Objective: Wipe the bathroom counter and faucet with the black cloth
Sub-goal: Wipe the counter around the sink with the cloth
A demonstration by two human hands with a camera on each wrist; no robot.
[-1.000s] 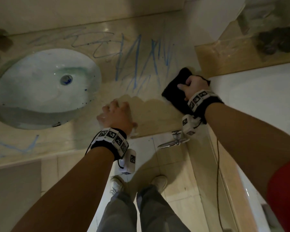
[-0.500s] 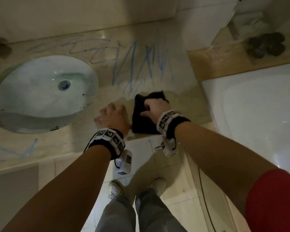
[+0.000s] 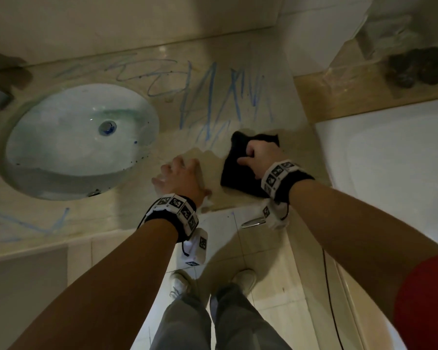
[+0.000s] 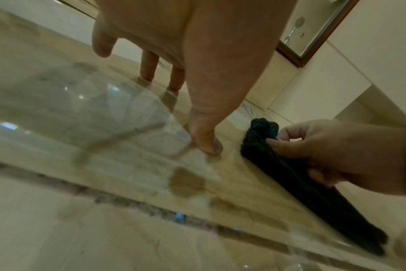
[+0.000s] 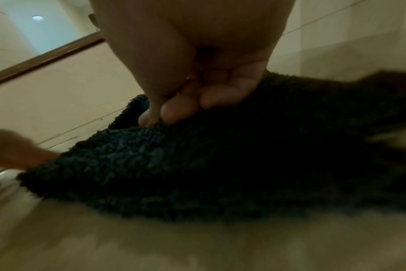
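Note:
A black cloth (image 3: 240, 162) lies bunched on the beige marble counter (image 3: 213, 59), right of the sink. My right hand (image 3: 258, 157) presses it down with fingers curled into the pile (image 5: 188, 108); the cloth (image 4: 290, 170) also shows in the left wrist view beneath that hand (image 4: 336, 155). Just left of the cloth, my left hand (image 3: 180, 175) rests spread on the counter, fingertips (image 4: 206, 146) touching the stone. Blue marker scribbles (image 3: 213, 97) cover the counter behind the cloth. The faucet is out of view apart from a dark blurred shape at the far left edge.
A white oval sink (image 3: 79, 140) with a drain sits left. A white bathtub (image 3: 390, 173) lies right, with dark round objects (image 3: 415, 66) on its ledge. A metal handle (image 3: 253, 222) juts below the counter's front edge. My feet stand on tiled floor (image 3: 263, 253).
My right hand has slid the cloth from the counter's right end leftward toward the left hand, then a little back to the right. The left hand has stayed planted.

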